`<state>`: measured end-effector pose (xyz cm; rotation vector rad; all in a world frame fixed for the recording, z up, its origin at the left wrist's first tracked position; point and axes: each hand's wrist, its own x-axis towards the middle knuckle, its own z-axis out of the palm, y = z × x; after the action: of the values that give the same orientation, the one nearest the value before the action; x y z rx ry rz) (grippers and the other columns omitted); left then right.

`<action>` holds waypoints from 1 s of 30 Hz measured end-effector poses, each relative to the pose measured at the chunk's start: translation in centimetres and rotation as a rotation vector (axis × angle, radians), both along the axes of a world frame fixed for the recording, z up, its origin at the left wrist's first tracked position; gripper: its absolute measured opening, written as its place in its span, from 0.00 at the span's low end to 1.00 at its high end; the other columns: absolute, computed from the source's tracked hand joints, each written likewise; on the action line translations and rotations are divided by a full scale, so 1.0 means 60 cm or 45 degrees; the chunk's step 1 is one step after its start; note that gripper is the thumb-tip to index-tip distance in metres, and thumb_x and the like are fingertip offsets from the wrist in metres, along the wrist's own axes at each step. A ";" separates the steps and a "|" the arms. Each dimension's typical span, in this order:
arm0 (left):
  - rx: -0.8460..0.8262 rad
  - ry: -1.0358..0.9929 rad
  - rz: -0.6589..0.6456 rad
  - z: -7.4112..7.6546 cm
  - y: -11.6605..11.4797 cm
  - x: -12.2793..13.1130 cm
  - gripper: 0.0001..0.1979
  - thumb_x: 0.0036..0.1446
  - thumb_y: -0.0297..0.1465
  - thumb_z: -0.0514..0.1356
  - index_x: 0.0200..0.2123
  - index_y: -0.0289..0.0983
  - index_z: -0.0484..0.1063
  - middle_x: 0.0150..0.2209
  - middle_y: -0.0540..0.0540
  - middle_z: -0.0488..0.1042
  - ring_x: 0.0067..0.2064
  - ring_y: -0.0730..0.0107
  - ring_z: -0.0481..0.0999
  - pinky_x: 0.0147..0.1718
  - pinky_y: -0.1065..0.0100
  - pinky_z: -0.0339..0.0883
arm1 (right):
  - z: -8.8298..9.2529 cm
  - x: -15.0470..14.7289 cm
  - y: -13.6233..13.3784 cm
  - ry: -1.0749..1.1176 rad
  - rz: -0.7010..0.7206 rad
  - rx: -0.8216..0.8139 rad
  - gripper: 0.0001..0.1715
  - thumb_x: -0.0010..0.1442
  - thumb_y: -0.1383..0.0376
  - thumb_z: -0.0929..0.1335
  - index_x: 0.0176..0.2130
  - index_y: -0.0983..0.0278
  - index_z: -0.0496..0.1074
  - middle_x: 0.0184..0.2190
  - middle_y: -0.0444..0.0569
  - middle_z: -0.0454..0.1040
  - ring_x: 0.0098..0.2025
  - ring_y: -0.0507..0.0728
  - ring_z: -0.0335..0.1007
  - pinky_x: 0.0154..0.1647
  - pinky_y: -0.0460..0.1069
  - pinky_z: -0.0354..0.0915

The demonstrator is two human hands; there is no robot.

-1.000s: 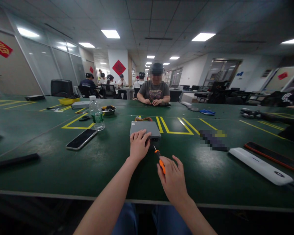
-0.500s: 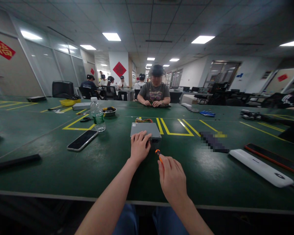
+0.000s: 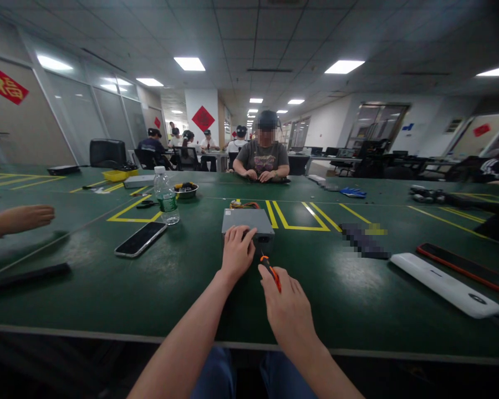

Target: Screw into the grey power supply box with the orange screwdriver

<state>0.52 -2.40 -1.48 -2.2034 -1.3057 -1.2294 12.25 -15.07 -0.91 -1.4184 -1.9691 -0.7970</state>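
A grey computer power supply (image 3: 249,220) sits on the green table in front of me, its coloured cables (image 3: 244,205) bunched behind it. My left hand (image 3: 238,249) grips its near left part, fingers over the top and front edge. In my right hand (image 3: 289,299) is a screwdriver (image 3: 270,270) with an orange and black handle, the fingers closed around it. The screwdriver's thin shaft points up at the front face of the power supply, below the socket. Whether its tip touches a screw is too small to tell.
Left of the power supply stand a water bottle (image 3: 166,199), a phone (image 3: 140,239) and a metal bowl (image 3: 186,190). A co-worker's hand (image 3: 25,218) reaches in at far left. A white power strip-like bar (image 3: 444,285) lies right. Another person (image 3: 264,152) sits opposite.
My right hand has shifted slightly left and turned, so more of the screwdriver handle shows. My left hand stays on the power supply. A co-worker's hand has come in from the left.
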 end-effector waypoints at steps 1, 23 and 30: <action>0.002 -0.013 -0.009 -0.001 0.001 0.000 0.17 0.55 0.26 0.52 0.48 0.42 0.67 0.47 0.45 0.67 0.50 0.62 0.63 0.53 0.59 0.52 | 0.005 0.002 0.001 0.023 -0.026 -0.020 0.15 0.62 0.68 0.58 0.47 0.65 0.67 0.36 0.54 0.68 0.32 0.55 0.66 0.34 0.50 0.63; -0.056 -0.068 -0.052 0.006 -0.008 -0.006 0.17 0.53 0.24 0.53 0.45 0.43 0.68 0.43 0.46 0.69 0.47 0.61 0.64 0.47 0.59 0.57 | 0.004 -0.015 -0.018 0.058 -0.153 -0.181 0.18 0.57 0.72 0.62 0.48 0.66 0.65 0.36 0.53 0.69 0.33 0.56 0.67 0.35 0.51 0.64; -0.034 -0.039 -0.092 0.001 -0.006 -0.011 0.19 0.52 0.23 0.52 0.47 0.43 0.67 0.46 0.46 0.69 0.48 0.62 0.64 0.49 0.58 0.57 | 0.007 -0.004 -0.005 0.099 -0.039 -0.090 0.15 0.59 0.72 0.60 0.47 0.68 0.65 0.37 0.54 0.69 0.35 0.57 0.67 0.37 0.52 0.65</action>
<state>-0.14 -2.75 -1.40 -2.2782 -1.2713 -1.2834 12.03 -15.39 -0.48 -1.5014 -1.9373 -0.6811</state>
